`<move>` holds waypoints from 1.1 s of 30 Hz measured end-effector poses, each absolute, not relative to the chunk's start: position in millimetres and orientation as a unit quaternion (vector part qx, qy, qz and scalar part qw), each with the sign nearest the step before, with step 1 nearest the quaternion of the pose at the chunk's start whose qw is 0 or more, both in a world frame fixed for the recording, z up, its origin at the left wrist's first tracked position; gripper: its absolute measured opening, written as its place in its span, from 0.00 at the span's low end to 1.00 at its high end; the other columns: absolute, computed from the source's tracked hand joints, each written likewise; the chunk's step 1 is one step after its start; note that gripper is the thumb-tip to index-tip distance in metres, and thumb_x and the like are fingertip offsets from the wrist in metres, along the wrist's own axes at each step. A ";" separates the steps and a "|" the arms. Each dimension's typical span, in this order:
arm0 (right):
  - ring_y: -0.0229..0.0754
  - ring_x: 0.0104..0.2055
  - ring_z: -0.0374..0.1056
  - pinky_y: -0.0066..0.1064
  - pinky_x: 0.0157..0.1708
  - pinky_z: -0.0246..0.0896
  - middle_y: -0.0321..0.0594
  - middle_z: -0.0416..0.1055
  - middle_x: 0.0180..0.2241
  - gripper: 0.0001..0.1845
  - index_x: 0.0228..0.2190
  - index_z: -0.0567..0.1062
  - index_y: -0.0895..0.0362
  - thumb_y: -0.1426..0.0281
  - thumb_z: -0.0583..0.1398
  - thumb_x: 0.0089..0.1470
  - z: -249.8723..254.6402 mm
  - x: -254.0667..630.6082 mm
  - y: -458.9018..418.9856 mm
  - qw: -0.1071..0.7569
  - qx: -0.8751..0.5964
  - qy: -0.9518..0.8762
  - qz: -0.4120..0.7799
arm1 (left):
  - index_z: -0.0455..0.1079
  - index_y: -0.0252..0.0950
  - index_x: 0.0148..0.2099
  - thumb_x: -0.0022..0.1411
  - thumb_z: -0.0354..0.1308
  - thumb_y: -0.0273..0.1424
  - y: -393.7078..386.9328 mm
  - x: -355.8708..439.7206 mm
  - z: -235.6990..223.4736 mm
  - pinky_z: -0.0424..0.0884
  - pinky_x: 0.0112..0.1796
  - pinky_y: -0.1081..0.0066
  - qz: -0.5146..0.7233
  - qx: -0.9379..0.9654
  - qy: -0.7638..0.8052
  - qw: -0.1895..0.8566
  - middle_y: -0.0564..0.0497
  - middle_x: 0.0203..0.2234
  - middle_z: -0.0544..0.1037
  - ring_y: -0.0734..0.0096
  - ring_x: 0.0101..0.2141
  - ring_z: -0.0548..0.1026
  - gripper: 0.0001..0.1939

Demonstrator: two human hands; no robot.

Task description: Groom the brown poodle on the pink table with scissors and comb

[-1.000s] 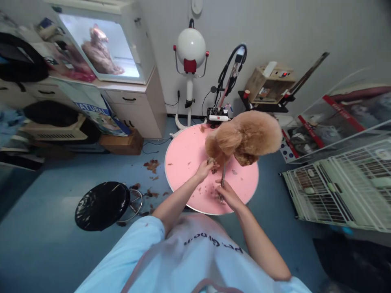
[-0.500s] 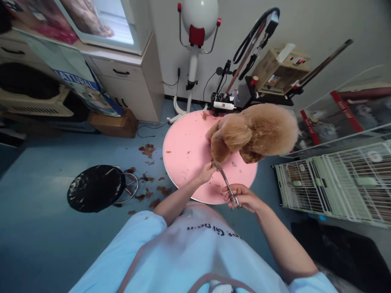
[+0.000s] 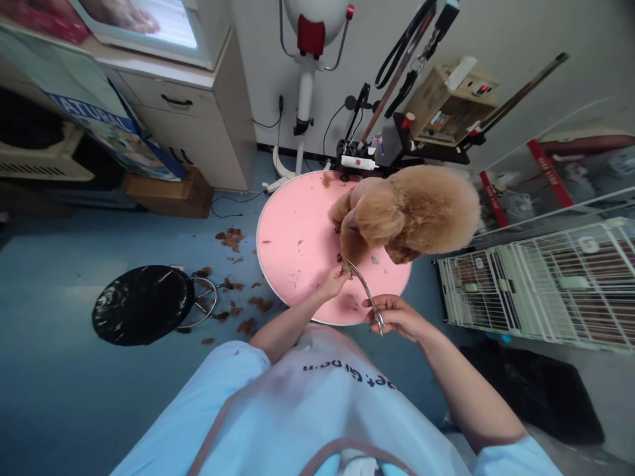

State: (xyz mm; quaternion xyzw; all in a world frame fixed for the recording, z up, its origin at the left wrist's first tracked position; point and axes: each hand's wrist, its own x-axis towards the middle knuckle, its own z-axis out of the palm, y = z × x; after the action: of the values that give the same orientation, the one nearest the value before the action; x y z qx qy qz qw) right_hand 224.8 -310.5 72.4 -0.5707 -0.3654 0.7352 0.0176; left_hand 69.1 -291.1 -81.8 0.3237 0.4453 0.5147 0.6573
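A fluffy tan dog [image 3: 411,211] stands on a round pink table [image 3: 292,244] strewn with fur clippings. My left hand [image 3: 333,282] is closed around the dog's front paw at the table's near side. My right hand [image 3: 397,316] grips a pair of metal scissors [image 3: 364,291] by the handles. The blades slant up to the left and their tips touch the paw beside my left hand.
A black round stool [image 3: 141,312] stands on the blue floor at the left, with fur clumps [image 3: 231,238] scattered near it. A white wire cage [image 3: 540,284] lies at the right. A dryer stand [image 3: 305,92], a grooming arm and a cabinet [image 3: 193,125] line the back wall.
My right hand drew back toward me and swung the scissors from nearly vertical to slanting, tips at the paw. The view tilted down and shifted. My left hand stayed on the paw.
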 end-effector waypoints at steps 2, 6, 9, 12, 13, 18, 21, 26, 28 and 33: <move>0.36 0.24 0.72 0.23 0.22 0.65 0.39 0.76 0.27 0.27 0.38 0.72 0.60 0.70 0.66 0.30 71.6 224.2 -309.7 0.012 -0.571 -0.367 0.735 | 0.72 0.29 0.36 0.56 0.54 0.32 -292.7 71.3 -86.3 0.65 0.34 0.72 0.506 0.322 0.454 0.659 0.44 0.31 0.75 0.70 0.33 0.69 0.11; 0.36 0.24 0.71 0.23 0.22 0.64 0.39 0.76 0.27 0.24 0.36 0.72 0.60 0.71 0.66 0.30 70.1 220.7 -307.8 0.005 -0.573 -0.373 0.730 | 0.71 0.29 0.34 0.55 0.55 0.32 -291.3 79.2 -101.1 0.65 0.37 0.71 0.533 0.308 0.427 0.662 0.45 0.31 0.75 0.72 0.33 0.70 0.10; 0.34 0.24 0.70 0.22 0.22 0.62 0.37 0.75 0.25 0.22 0.34 0.72 0.60 0.72 0.66 0.30 70.5 219.6 -308.1 -0.012 -0.567 -0.388 0.727 | 0.71 0.30 0.35 0.55 0.55 0.33 -289.1 82.8 -107.0 0.65 0.39 0.70 0.553 0.306 0.411 0.657 0.45 0.32 0.76 0.72 0.34 0.70 0.10; 0.35 0.24 0.70 0.22 0.23 0.62 0.37 0.75 0.26 0.23 0.35 0.72 0.60 0.72 0.66 0.31 72.1 220.8 -309.5 -0.031 -0.559 -0.401 0.725 | 0.73 0.30 0.35 0.55 0.56 0.33 -287.7 82.3 -103.0 0.65 0.42 0.70 0.555 0.305 0.414 0.654 0.44 0.34 0.77 0.70 0.38 0.71 0.10; 0.35 0.25 0.70 0.23 0.23 0.62 0.38 0.75 0.26 0.23 0.36 0.72 0.60 0.71 0.66 0.31 72.5 221.3 -309.8 -0.031 -0.559 -0.402 0.724 | 0.73 0.30 0.35 0.54 0.57 0.33 -287.4 82.0 -100.6 0.65 0.42 0.69 0.554 0.304 0.415 0.654 0.44 0.35 0.77 0.69 0.38 0.72 0.10; 0.35 0.26 0.70 0.24 0.25 0.62 0.36 0.75 0.27 0.23 0.37 0.70 0.59 0.70 0.65 0.33 65.5 221.5 -313.5 -0.038 -0.550 -0.416 0.724 | 0.72 0.30 0.33 0.53 0.56 0.30 -285.6 81.1 -91.4 0.66 0.41 0.70 0.548 0.295 0.416 0.663 0.45 0.32 0.77 0.69 0.37 0.72 0.08; 0.34 0.26 0.68 0.25 0.26 0.60 0.34 0.74 0.26 0.19 0.32 0.69 0.58 0.72 0.65 0.34 48.5 229.0 -323.6 -0.048 -0.493 -0.463 0.735 | 0.70 0.29 0.32 0.53 0.55 0.29 -279.0 65.4 -83.2 0.65 0.34 0.71 0.517 0.285 0.419 0.690 0.48 0.23 0.75 0.72 0.28 0.72 0.07; 0.34 0.28 0.65 0.24 0.28 0.57 0.32 0.71 0.26 0.13 0.25 0.67 0.57 0.74 0.65 0.33 -9.8 259.5 -351.2 0.013 -0.476 -0.516 0.712 | 0.64 0.32 0.27 0.55 0.52 0.32 -251.3 -16.1 -47.3 0.56 0.23 0.75 0.613 0.195 0.361 0.675 0.55 0.12 0.62 0.79 0.16 0.60 0.08; 0.33 0.25 0.63 0.25 0.27 0.57 0.31 0.68 0.22 0.13 0.24 0.67 0.57 0.71 0.65 0.35 -40.6 262.5 -360.7 0.037 -0.510 -0.468 0.721 | 0.61 0.34 0.26 0.58 0.49 0.33 -238.6 -55.0 -37.0 0.57 0.23 0.76 0.670 0.128 0.307 0.664 0.57 0.12 0.58 0.80 0.16 0.58 0.10; 0.27 0.11 0.43 0.28 0.25 0.63 0.22 0.53 0.11 0.19 0.23 0.66 0.57 0.54 0.58 0.49 -109.1 221.6 -362.9 0.133 -0.561 -0.236 0.782 | 0.63 0.34 0.29 0.61 0.45 0.37 -233.3 -93.9 -60.3 0.60 0.25 0.76 0.656 0.032 0.416 0.630 0.54 0.17 0.64 0.79 0.20 0.64 0.14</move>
State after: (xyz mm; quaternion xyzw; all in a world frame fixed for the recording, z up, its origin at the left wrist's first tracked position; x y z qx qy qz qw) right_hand 221.6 -362.9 -109.1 -0.5607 -0.2357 0.7825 0.1334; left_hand -93.9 -233.3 -60.3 0.0317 0.4156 0.6555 0.6297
